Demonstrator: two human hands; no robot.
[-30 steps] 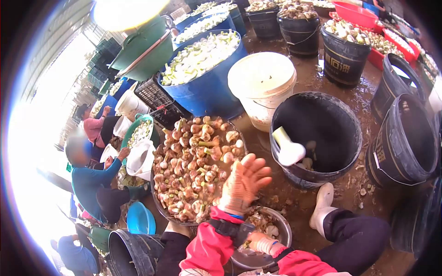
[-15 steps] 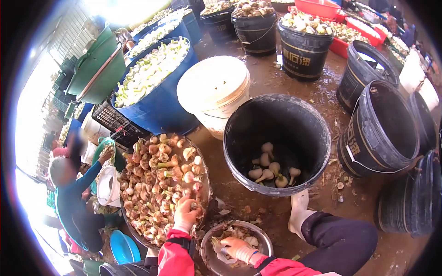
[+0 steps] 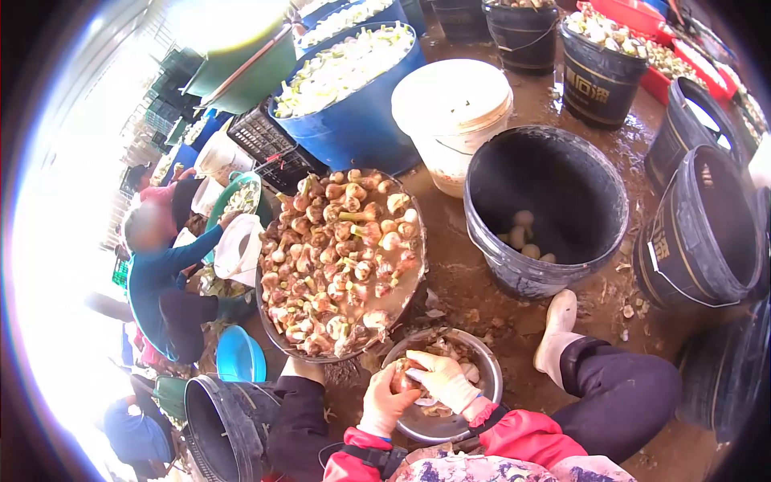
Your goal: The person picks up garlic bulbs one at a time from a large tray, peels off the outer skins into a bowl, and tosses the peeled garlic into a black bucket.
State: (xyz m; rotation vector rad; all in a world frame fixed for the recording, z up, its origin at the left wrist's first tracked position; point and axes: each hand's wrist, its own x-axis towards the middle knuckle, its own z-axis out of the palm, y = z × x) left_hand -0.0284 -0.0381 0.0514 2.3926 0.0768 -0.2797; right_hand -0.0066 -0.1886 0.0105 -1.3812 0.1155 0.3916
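My left hand [image 3: 382, 406] is closed around a brownish garlic bulb [image 3: 405, 377], held over the near left rim of a metal bowl [image 3: 491, 365]. Bent over the same bulb is my right hand [image 3: 446, 381], its fingertips against it. Whether a small tool sits in those fingers is hidden. Peeled skins and scraps [image 3: 440, 410] lie in the bowl. Just beyond my left hand stands a wide round tub heaped with unpeeled garlic bulbs [image 3: 329, 265], some still with stem stubs. Several pale peeled bulbs [image 3: 522, 233] rest at the bottom of a large black bucket [image 3: 546, 277].
A white lidded bucket [image 3: 454, 100] and a blue barrel of cut stems [image 3: 353, 112] stand behind the tub. More black buckets [image 3: 699, 233] line the right side. A person in a teal top [image 3: 165, 277] sits at left, near a blue basin [image 3: 241, 353]. The floor is wet.
My left hand has come away from the garlic tub with a bulb. My right hand has risen from inside the bowl to meet it. The view has shifted, so surroundings appear farther right.
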